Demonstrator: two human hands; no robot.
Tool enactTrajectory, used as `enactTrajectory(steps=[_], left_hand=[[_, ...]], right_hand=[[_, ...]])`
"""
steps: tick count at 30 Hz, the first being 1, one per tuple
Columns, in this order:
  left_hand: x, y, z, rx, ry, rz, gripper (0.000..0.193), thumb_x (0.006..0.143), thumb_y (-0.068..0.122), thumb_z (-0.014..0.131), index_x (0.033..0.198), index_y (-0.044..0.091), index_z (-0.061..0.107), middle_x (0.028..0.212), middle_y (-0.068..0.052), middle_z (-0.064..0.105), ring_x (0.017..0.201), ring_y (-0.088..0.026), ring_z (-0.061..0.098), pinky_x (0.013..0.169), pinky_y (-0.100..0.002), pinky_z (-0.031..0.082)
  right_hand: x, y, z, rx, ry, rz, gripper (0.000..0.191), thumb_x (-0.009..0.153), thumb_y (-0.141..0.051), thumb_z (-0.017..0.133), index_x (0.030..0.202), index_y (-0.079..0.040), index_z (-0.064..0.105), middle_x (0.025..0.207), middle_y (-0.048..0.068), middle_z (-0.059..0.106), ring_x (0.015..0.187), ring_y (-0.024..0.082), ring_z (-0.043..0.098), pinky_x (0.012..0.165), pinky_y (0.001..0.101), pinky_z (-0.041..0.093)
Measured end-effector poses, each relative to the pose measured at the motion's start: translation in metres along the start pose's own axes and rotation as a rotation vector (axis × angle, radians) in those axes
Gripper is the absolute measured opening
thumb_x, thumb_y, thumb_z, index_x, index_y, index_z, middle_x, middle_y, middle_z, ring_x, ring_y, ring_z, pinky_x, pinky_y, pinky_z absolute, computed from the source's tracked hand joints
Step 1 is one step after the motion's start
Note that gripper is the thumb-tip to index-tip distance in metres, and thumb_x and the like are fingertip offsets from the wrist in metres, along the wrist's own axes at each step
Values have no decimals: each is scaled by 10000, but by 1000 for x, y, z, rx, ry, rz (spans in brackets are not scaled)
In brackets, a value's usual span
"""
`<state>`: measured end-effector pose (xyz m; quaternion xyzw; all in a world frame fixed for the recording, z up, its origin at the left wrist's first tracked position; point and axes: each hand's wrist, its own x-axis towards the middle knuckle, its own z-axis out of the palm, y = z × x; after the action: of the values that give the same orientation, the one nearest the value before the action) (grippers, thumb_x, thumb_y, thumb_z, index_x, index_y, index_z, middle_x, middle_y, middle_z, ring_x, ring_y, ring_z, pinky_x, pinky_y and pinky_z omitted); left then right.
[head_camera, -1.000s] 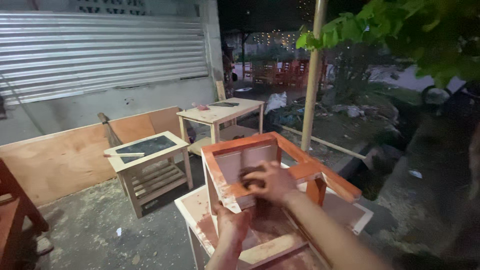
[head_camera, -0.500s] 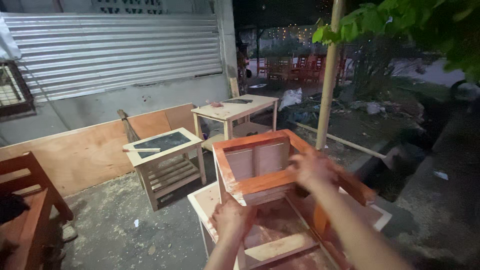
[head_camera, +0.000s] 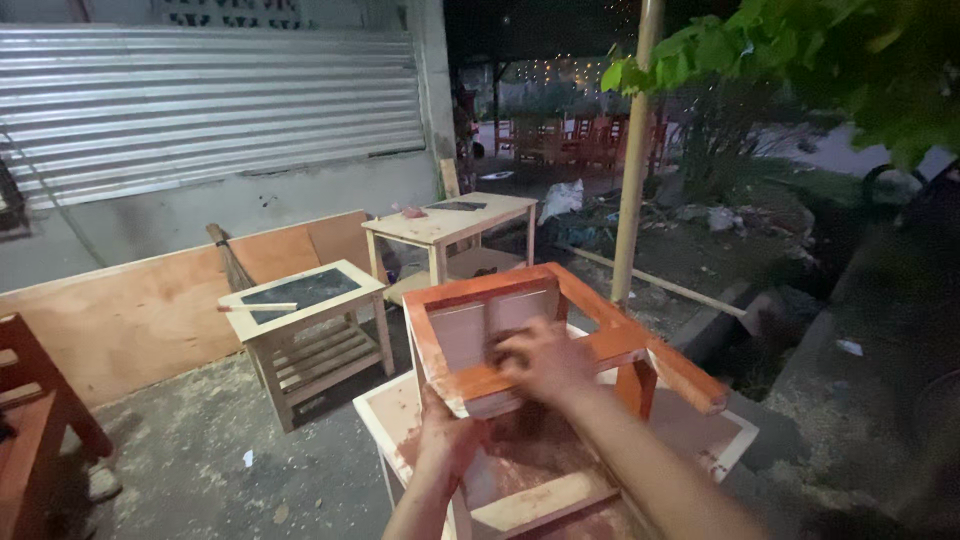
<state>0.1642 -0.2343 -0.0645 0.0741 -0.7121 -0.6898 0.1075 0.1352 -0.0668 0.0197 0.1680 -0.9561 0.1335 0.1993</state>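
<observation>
Item: orange-stained wooden frame (head_camera: 560, 330), tilted on the pale worktable (head_camera: 385, 420). My left hand (head_camera: 445, 440) grips its lower corner; right hand (head_camera: 540, 362) presses its rail, fingers blurred, spread unclear.

The right hand (head_camera: 540, 360) has slid from the far right rail of the red-stained wooden frame (head_camera: 560, 330) back to its near front rail, now just above the left hand's grip. The left hand (head_camera: 445, 445) has shifted slightly toward the frame's lower front corner. The frame sits a little more tilted.
</observation>
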Motion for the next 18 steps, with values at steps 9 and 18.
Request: enactTrajectory(steps=[9,18], left_hand=[[1,2,11,-132,45,126,998,597,-153,696,1449,108,247,1141,-144,694,870,-214,715,580,-351,614],[2,-1,12,-273,27,98,864,681,26,820,1428,157,406,1170,-101,688,949,-234,718,662,-366,629]], right_hand=[[23,131,-19,-282,-21,567,403,908,-497,684,1298,-402,651,1401,79,487,1284,315,524,1030,486,500],[9,-43,20,-4,-50,-48,312,833,-467,738,1129,-373,771,1244,53,627,1226,312,544,1064,478,461]])
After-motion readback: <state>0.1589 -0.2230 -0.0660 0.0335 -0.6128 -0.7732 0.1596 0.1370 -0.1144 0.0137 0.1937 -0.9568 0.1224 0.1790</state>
